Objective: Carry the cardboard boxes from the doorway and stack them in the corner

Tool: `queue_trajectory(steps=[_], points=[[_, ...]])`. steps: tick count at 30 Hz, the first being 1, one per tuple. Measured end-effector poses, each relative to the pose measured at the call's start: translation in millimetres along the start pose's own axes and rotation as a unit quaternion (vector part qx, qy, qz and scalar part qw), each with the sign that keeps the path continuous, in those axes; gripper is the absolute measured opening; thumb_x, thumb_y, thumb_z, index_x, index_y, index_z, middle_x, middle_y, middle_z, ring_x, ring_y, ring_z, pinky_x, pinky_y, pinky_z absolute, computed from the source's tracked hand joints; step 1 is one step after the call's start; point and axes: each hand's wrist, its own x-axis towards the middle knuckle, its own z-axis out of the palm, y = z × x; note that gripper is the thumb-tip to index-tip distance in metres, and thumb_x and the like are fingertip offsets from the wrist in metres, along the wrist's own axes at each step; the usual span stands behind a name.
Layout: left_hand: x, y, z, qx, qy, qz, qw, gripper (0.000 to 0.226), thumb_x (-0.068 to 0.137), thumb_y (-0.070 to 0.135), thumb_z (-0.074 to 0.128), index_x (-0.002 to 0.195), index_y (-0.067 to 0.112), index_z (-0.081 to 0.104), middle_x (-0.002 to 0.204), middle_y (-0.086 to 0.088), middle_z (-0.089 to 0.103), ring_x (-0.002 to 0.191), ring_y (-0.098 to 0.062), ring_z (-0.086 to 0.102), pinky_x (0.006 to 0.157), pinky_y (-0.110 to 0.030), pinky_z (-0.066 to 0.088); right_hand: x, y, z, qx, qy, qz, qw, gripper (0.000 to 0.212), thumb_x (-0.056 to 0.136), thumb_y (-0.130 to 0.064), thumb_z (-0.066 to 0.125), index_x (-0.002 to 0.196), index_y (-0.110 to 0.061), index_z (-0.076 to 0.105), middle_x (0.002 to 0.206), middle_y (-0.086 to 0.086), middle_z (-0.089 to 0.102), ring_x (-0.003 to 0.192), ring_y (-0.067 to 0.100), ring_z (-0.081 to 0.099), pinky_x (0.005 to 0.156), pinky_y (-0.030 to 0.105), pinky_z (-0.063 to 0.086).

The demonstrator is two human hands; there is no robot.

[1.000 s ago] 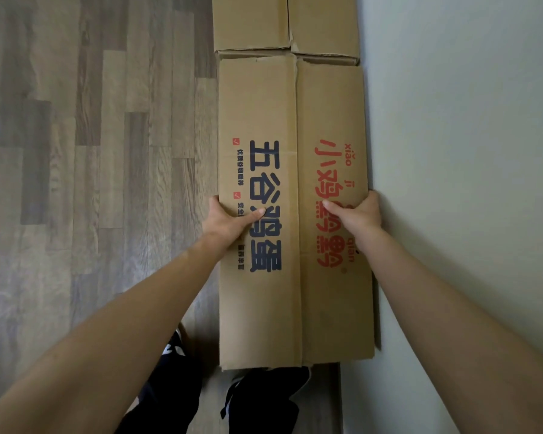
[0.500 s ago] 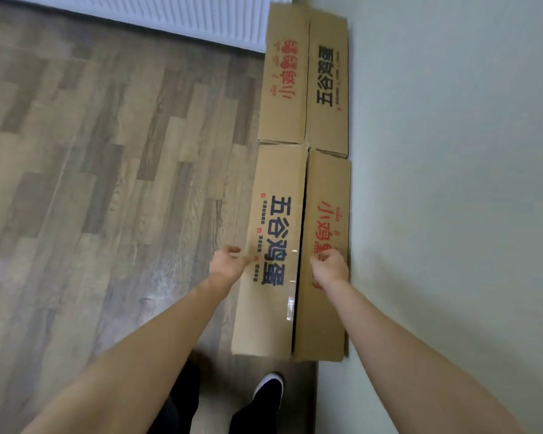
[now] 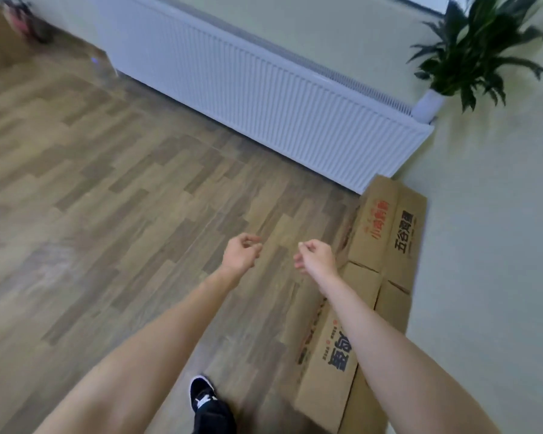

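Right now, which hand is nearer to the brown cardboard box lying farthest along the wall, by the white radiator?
Right. The right hand hangs just left of the far cardboard box, almost at its side. The left hand is farther left, over bare wooden floor. Neither touches it.

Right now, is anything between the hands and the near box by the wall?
Nothing visible. Both hands, left and right, hang loosely curled and hold nothing above bare floor. The near box lies just right of them, partly under the right forearm, end to end with the far box.

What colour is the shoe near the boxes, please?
The low-top shoe is black with white trim; head view.
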Motion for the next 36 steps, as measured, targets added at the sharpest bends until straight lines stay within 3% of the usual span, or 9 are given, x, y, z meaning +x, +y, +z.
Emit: queue_trajectory(steps=[2, 5, 10, 14, 18, 23, 29, 33, 36], points=[[-14.1, 26.2, -52.6, -0.014, 0.023, 0.015, 1.0, 0.012, 0.096, 0.002, 0.058, 0.1, 0.013, 0.061, 0.093, -0.013, 0.064, 0.066, -0.016, 0.056, 0.055, -0.026, 0.04, -14.2, -50.8, 29.2, 0.006, -0.018, -0.027, 0.999, 0.021, 0.106, -0.014, 0.051, 0.086, -0.009, 0.056, 0.068, 0.008, 0.061, 0.046, 0.01, 0.058, 0.036, 0.015, 0.042], [-30.5, 60.1, -128.9, -0.038, 0.063, 0.042, 0.996, 0.014, 0.096, 0.0, 0.056, 0.093, 0.013, 0.061, 0.085, -0.01, 0.065, 0.062, -0.013, 0.056, 0.05, -0.02, 0.04, -28.4, -121.2, 74.6, 0.028, -0.055, -0.069, 0.996, 0.031, 0.106, -0.013, 0.051, 0.076, -0.014, 0.052, 0.063, 0.007, 0.058, 0.031, 0.001, 0.052, 0.032, 0.014, 0.038], [-40.8, 96.2, -252.8, -0.095, 0.134, 0.069, 0.984, 0.013, 0.098, 0.003, 0.055, 0.091, 0.011, 0.063, 0.085, -0.012, 0.068, 0.06, -0.015, 0.059, 0.055, -0.024, 0.041, -43.5, -226.1, 157.8, 0.024, -0.116, -0.135, 0.984, 0.03, 0.106, -0.013, 0.052, 0.076, -0.013, 0.052, 0.059, 0.005, 0.058, 0.032, 0.003, 0.053, 0.033, 0.016, 0.038], [-23.1, 116.4, -346.7, -0.132, 0.198, 0.083, 0.968, 0.011, 0.101, 0.007, 0.056, 0.091, 0.009, 0.06, 0.081, -0.012, 0.067, 0.055, -0.015, 0.057, 0.047, -0.018, 0.042, -35.1, -302.8, 228.8, 0.015, -0.163, -0.172, 0.971, 0.028, 0.106, -0.013, 0.052, 0.078, -0.01, 0.054, 0.059, 0.005, 0.059, 0.041, 0.009, 0.056, 0.036, 0.018, 0.042], [27.5, 138.2, -445.5, -0.145, 0.257, 0.088, 0.951, 0.011, 0.1, 0.009, 0.057, 0.09, 0.011, 0.059, 0.078, -0.012, 0.067, 0.05, -0.015, 0.057, 0.044, -0.017, 0.044, 0.4, -383.1, 311.6, 0.016, -0.195, -0.215, 0.957, 0.014, 0.105, -0.016, 0.054, 0.092, -0.011, 0.058, 0.07, 0.003, 0.066, 0.054, 0.011, 0.06, 0.042, 0.021, 0.045], [111.7, 187.0, -584.2, -0.128, 0.323, 0.087, 0.934, 0.016, 0.1, 0.009, 0.057, 0.084, 0.01, 0.059, 0.068, -0.007, 0.063, 0.043, -0.01, 0.055, 0.043, -0.018, 0.041, 76.5, -491.6, 422.8, 0.005, -0.229, -0.236, 0.944, 0.022, 0.106, -0.017, 0.052, 0.088, -0.007, 0.06, 0.064, 0.007, 0.065, 0.049, 0.015, 0.061, 0.043, 0.024, 0.045], [182.3, 275.6, -731.0, -0.118, 0.369, 0.093, 0.917, 0.018, 0.101, 0.006, 0.054, 0.084, 0.011, 0.057, 0.072, -0.009, 0.064, 0.053, -0.018, 0.056, 0.051, -0.024, 0.042, 135.6, -649.5, 537.7, 0.014, -0.254, -0.248, 0.935, 0.02, 0.106, -0.015, 0.051, 0.092, -0.005, 0.06, 0.069, 0.009, 0.063, 0.056, 0.018, 0.059, 0.04, 0.019, 0.046], [223.5, 308.6, -809.5, -0.146, 0.392, 0.105, 0.902, 0.016, 0.101, 0.005, 0.053, 0.087, 0.011, 0.058, 0.074, -0.009, 0.063, 0.058, -0.02, 0.057, 0.054, -0.026, 0.043, 147.5, -737.5, 614.7, 0.0, -0.281, -0.265, 0.922, 0.018, 0.105, -0.02, 0.053, 0.093, -0.011, 0.062, 0.072, 0.006, 0.068, 0.06, 0.016, 0.063, 0.052, 0.026, 0.052], [266.4, 312.3, -869.4, -0.181, 0.406, 0.106, 0.889, 0.018, 0.102, 0.008, 0.052, 0.085, 0.01, 0.058, 0.073, -0.01, 0.063, 0.054, -0.018, 0.058, 0.052, -0.026, 0.043, 160.3, -790.4, 678.1, -0.032, -0.299, -0.281, 0.911, 0.017, 0.105, -0.024, 0.052, 0.095, -0.014, 0.062, 0.061, 0.003, 0.067, 0.056, 0.017, 0.064, 0.055, 0.029, 0.054]])
